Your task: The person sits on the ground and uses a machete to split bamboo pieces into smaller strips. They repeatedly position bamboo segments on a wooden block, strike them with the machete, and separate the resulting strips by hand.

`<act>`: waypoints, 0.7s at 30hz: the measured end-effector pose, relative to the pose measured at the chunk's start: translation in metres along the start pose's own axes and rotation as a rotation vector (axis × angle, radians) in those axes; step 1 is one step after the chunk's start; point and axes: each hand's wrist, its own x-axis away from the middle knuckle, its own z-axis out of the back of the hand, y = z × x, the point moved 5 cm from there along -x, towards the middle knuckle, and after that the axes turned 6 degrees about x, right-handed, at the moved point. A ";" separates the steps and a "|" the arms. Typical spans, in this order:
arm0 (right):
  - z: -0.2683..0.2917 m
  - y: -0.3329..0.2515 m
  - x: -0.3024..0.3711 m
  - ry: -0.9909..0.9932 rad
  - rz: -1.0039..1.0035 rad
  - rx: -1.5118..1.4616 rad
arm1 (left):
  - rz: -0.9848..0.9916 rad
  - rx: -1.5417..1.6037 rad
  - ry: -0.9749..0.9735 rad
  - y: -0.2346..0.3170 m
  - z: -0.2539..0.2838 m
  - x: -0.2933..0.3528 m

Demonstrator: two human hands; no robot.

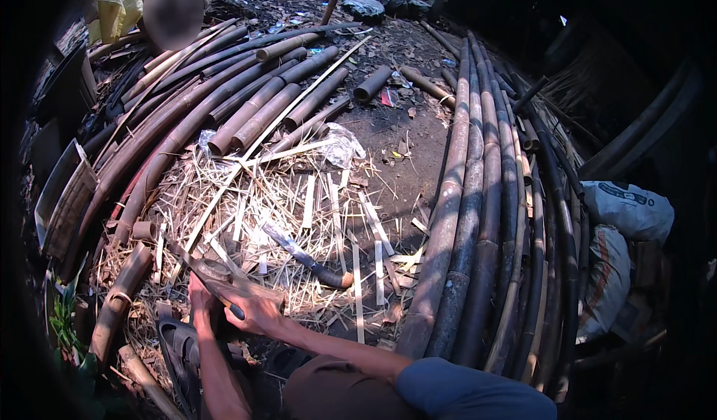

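My right hand (258, 312) is closed at the dark handle of a narrow-bladed knife (219, 295), whose blade slants up and left. Close beside it, my left hand (200, 296) is closed near the blade; what lies inside its fingers is hidden. Just past both hands rests a short, thick bamboo piece (258, 288), partly covered by them. A machete (328, 277) with a curved dark handle lies on the ground ahead, its pale blade over the shavings.
Bamboo shavings (224, 196) and split strips (309, 202) litter the ground. Long dark bamboo poles (489, 159) run along the right, more bamboo poles (172, 140) along the left. White sacks (627, 209) stand far right. A sandal (179, 341) shows beside my left arm.
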 end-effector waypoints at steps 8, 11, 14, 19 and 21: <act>-0.002 -0.009 0.001 -0.002 -0.013 -0.034 | 0.027 -0.010 -0.015 -0.020 0.014 0.026; -0.004 -0.008 0.000 -0.025 -0.024 -0.026 | 0.030 -0.009 -0.014 -0.022 0.016 0.025; -0.007 -0.003 -0.002 0.018 0.004 -0.033 | 0.032 -0.006 -0.018 -0.020 0.012 0.025; -0.008 -0.006 -0.002 -0.090 -0.079 -0.042 | 0.029 -0.004 -0.011 -0.023 0.011 0.018; -0.004 -0.006 -0.001 -0.049 -0.056 -0.037 | 0.017 0.001 -0.020 -0.018 0.007 0.014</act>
